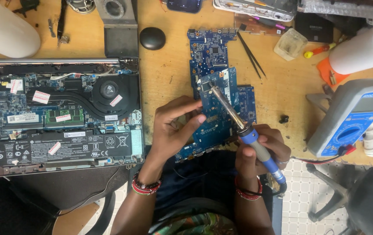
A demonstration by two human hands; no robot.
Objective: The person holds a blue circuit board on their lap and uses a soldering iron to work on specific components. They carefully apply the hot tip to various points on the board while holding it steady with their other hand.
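Both wrists, each ringed with red and dark bead bracelets, come up from the bottom of the view, and the right hand (258, 150) has its grip closed around the blue handle of a soldering iron (243, 130), fingers wrapped tight just below the metal barrel. That barrel slants up and to the left, its tip resting on the upper part of a blue circuit board (219, 104), by a small dark chip. The left hand (175, 126) pinches the same board at its left edge, thumb and forefinger in a narrow grip on it, holding it tilted above the wooden counter (169, 74). Just behind it a second blue circuit board (210, 45) lies flat on the counter, and black tweezers (251, 54) lie just to its right. To the left sits an opened laptop (60, 113), its fan, memory stick and long black battery all showing. A round black cap (152, 38) lies beyond the laptop's corner. Out on the right edge a grey and blue multimeter (354, 119) leans at an angle, a white roll (362, 50) above it, and a small clear plastic tub (290, 43) stands near the tweezers.
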